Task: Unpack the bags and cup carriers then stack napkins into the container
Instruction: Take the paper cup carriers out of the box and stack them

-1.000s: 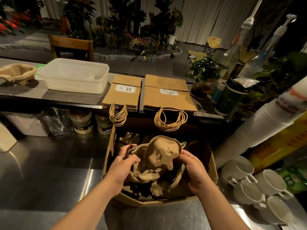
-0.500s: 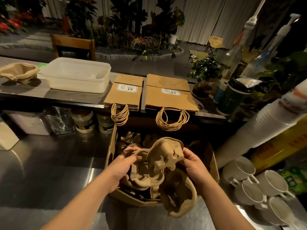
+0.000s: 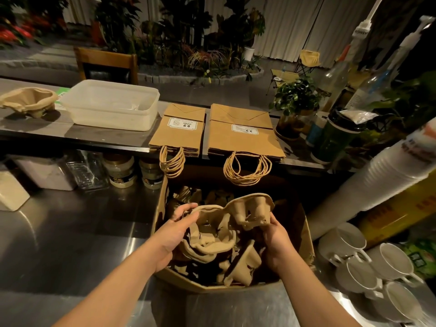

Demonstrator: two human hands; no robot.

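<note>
Where both hands meet over the open box (image 3: 309, 234), a carrier (image 3: 250, 212) of tan moulded pulp is held up, its rounded cup wells pale on the outside, its rim wavy and its lower edge ragged. The right hand (image 3: 274, 241) pinches that ragged edge from below, thumb and fingers curled onto it. The left hand (image 3: 175, 228) grips the rim of a second carrier (image 3: 212, 234), fingers hooked over the edge; this one lies tilted just beside the first, its hollow facing up and showing a dark slit. Under them the box holds more of the same pulp shapes, heaped loosely and overlapping, one cone-like piece (image 3: 245, 265) leaning against the near wall; how many there are cannot be told in the shadow. The box stands on a steel counter (image 3: 70, 232). Behind it, on a raised shelf (image 3: 106, 138), two stacks of flat kraft bags (image 3: 243, 133) lie side by side, white labels up, twisted paper handles hanging over the shelf edge. Left of them sits a translucent tub (image 3: 111, 103), and farther left another carrier (image 3: 29, 101) rests alone, open side up. Jars (image 3: 120, 171) stand under the shelf. To the right, a tall sleeve of white cups (image 3: 377, 182) leans across, and white mugs (image 3: 368, 267) lie on their sides near the counter's corner.
</note>
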